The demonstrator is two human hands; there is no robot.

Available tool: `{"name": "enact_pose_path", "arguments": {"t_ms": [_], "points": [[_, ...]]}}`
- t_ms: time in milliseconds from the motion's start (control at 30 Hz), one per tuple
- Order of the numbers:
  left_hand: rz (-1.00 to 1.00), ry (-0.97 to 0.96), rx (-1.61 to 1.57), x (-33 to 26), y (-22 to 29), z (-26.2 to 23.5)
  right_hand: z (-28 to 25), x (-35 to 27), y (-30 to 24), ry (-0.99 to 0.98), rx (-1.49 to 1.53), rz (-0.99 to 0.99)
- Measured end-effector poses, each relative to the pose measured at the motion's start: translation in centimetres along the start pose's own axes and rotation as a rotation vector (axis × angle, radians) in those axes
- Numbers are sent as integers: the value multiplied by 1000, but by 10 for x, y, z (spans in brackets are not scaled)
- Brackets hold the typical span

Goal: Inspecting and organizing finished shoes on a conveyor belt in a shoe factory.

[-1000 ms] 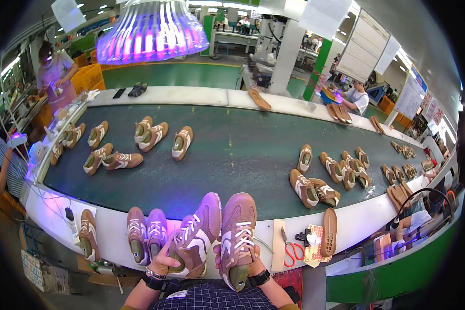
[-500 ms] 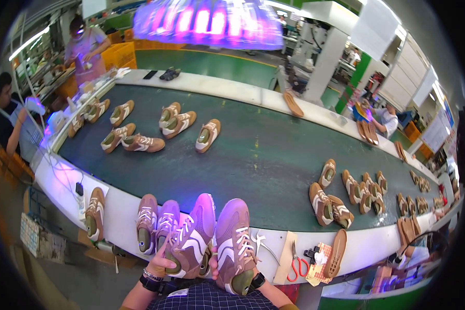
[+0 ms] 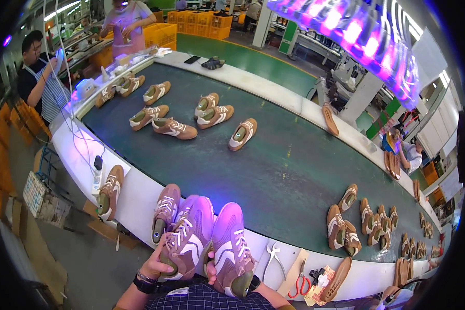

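My left hand [image 3: 157, 262] is closed around the heel of a brown sneaker [image 3: 195, 240] with white laces and white side stripes. A second brown sneaker [image 3: 230, 253] is in my right hand [image 3: 211, 270], whose fingers show between the two shoes; the rest of that hand is hidden behind it. The pair is tipped up side by side at the bench edge, toes pointing away, fronts touching or nearly so, lit purple. Just left stands another sneaker [image 3: 166, 206], and one more is partly covered by the held left shoe.
The dark green conveyor belt [image 3: 212, 170] carries several sneakers at far left and right. On the white near rim [image 3: 139, 206] lie pliers [image 3: 275, 261], red-handled scissors [image 3: 300, 284], a loose sole [image 3: 337, 279] and a single sneaker [image 3: 111, 192]. A purple-lit lamp [image 3: 354, 36] hangs above. Co-workers sit and stand beyond.
The two held sneakers have come closer together, the right one shifting toward the left one. My view has turned, so belt, lamp and bench things sit farther right in the picture.
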State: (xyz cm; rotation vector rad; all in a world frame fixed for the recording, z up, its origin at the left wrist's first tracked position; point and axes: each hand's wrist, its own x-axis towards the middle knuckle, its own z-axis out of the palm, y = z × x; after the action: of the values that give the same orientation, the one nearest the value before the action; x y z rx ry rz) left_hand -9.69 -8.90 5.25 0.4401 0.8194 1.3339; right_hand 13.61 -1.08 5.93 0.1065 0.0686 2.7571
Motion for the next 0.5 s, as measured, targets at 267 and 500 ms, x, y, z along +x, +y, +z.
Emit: {"name": "enact_pose_path", "arguments": {"t_ms": [267,500], "points": [[17,-26,77,10,2,-2,-37,-3,-9,-12,-1,56],[-34,-64,57,24,-1,-1,-27,-11,-11,74,-103,-41]]}}
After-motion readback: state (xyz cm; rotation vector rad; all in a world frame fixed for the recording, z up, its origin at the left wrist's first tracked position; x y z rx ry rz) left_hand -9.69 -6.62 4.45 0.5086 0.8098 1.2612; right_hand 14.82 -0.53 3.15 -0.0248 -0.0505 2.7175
